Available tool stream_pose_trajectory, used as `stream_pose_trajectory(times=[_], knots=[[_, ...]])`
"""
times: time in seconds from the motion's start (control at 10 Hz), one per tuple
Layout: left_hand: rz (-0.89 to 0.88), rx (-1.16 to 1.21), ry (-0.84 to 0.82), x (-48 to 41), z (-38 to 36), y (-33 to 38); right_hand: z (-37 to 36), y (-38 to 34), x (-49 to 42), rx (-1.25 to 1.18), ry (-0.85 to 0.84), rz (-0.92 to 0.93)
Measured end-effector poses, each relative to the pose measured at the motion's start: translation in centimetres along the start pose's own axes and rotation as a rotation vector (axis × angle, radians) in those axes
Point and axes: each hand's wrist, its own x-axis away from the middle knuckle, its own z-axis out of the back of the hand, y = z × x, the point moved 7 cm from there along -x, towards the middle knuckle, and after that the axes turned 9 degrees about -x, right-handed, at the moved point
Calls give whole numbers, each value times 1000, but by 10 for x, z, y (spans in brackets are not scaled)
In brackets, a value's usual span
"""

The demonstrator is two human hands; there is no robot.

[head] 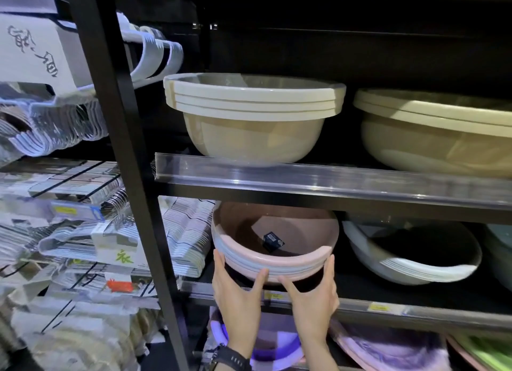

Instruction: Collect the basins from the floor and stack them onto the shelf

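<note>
The stack of basins (pixel 274 259) is pink and pale blue, round, with a small dark sticker (pixel 273 241) inside the top one. It sits just under the shelf board (pixel 304 176) that has the clear strip, and it tips a little toward the person. Below that board, the left hand (pixel 238 290) and the right hand (pixel 313 290) are spread wide, with straight fingers up the sides of the stack and thumbs pressing its front rim.
</note>
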Motion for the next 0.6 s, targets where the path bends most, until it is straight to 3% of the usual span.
stream_pose_trajectory(times=[0.4,0.6], knots=[[101,-21,56,-30,-29,0,-45,-10,-24,96,-26,-84],[91,-45,66,-23,-22,0,-28,-5,-24,49,-44,-73]])
